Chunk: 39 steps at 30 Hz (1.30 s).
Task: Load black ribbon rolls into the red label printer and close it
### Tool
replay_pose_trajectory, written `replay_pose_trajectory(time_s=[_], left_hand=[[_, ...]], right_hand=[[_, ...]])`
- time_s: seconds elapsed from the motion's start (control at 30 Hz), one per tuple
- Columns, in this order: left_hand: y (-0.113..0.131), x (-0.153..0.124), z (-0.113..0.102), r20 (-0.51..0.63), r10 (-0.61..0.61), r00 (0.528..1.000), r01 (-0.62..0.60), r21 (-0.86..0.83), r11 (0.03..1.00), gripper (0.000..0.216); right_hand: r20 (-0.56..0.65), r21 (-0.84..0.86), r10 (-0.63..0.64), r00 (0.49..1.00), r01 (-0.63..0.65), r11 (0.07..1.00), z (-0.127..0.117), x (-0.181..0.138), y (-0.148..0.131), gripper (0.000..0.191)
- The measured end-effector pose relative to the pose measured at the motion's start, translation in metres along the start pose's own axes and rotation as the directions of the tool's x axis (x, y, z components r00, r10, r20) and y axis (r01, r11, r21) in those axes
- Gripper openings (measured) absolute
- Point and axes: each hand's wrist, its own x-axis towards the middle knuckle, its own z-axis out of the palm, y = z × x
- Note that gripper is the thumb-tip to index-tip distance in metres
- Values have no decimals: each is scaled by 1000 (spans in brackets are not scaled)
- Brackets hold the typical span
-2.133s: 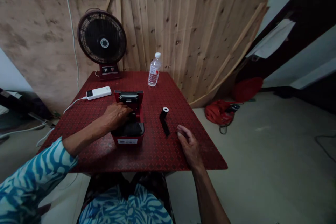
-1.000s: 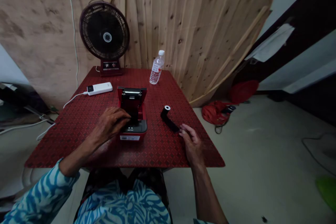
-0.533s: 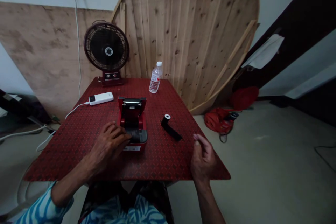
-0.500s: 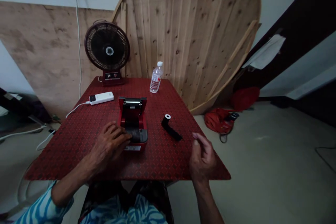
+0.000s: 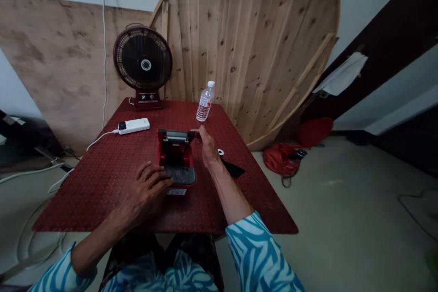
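A small red and black receipt printer (image 5: 181,176) stands on the table with its lid (image 5: 176,137) raised. My left hand (image 5: 148,187) rests at its front left, fingers stretched onto the front cover and thumb hidden. At the lid's right edge is my right hand (image 5: 208,146), its fingertips closed on that edge and partly out of sight behind it. Beyond my right wrist lies a black paper roll with a white end (image 5: 221,152). Its loose black strip (image 5: 234,169) trails toward the table's right side, partly covered by my forearm.
A dark red fan (image 5: 143,61) and a clear water bottle (image 5: 204,102) stand at the back of the red patterned table (image 5: 119,178). A white power bank (image 5: 134,126) with a cable lies at the left. A large round wooden board (image 5: 239,54) leans behind.
My right hand has moved from the table's right front, up and left, to the printer's lid. The left hand stays at the printer's front. The view has shifted slightly.
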Motion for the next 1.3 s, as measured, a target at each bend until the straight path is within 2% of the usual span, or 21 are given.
replay_pose_trajectory(time_s=[0.13, 0.2, 0.3, 0.37, 0.4, 0.43, 0.5, 0.53, 0.57, 0.67, 0.73, 0.8, 1.0, 1.17, 1.3], left_hand=[[-1, -1, 3, -4, -3, 1000, 3, -13, 1000, 26], [-2, -3, 5, -22, 1, 1000, -2, -36, 999, 26], [-5, -7, 4, -56, -25, 998, 17, -138, 990, 24], [-8, -9, 1, -79, -177, 981, 148, -282, 948, 22], [-10, -8, -1, -78, -308, 948, 259, -376, 890, 23], [-13, -6, -2, -56, -452, 890, 375, -475, 796, 26], [-20, 3, -1, 57, -676, 734, 540, -653, 531, 35], [-24, 9, 1, 129, -729, 672, 571, -717, 399, 40], [-29, 15, 4, 197, -748, 634, 579, -762, 289, 46], [-39, 33, 17, 323, -750, 578, 569, -818, 86, 61], [-43, 40, 23, 375, -731, 570, 550, -835, 1, 66], [-43, 43, 27, 408, -700, 586, 522, -851, -59, 68], [-41, 37, 26, 430, -654, 622, 442, -883, -161, 63], [-35, 28, 24, 525, -622, 581, 403, -850, -340, 60], [-32, 27, 23, 501, -650, 571, 400, -862, -312, 63]], right_hand=[[2, -87, -43, 999, 43, 995, -7, -36, 5, 30], [17, -91, -20, 1000, 22, 996, -9, -52, 10, 20], [19, -43, 47, 999, -46, 998, -7, -64, 17, 31], [10, -10, 75, 997, -75, 997, -4, -66, 20, 34], [5, 1, 78, 997, -78, 997, -4, -65, 21, 35], [1, 8, 77, 997, -77, 997, -3, -65, 21, 35], [-5, 19, 80, 997, -80, 997, -2, -64, 21, 36], [-8, 25, 84, 996, -84, 996, -2, -64, 21, 36], [-11, 32, 90, 996, -90, 995, -2, -64, 21, 37], [-9, 54, 117, 993, -116, 992, -1, -65, 19, 38], [4, 65, 128, 992, -128, 990, -1, -66, 20, 38], [13, 64, 107, 994, -108, 992, 0, -66, 22, 39], [-7, 57, 28, 1000, -27, 998, 2, -67, 28, 43], [-34, 120, 47, 998, -43, 992, 7, -76, 40, 43], [-126, 243, 100, 987, -67, 968, 15, -88, 60, 47]])
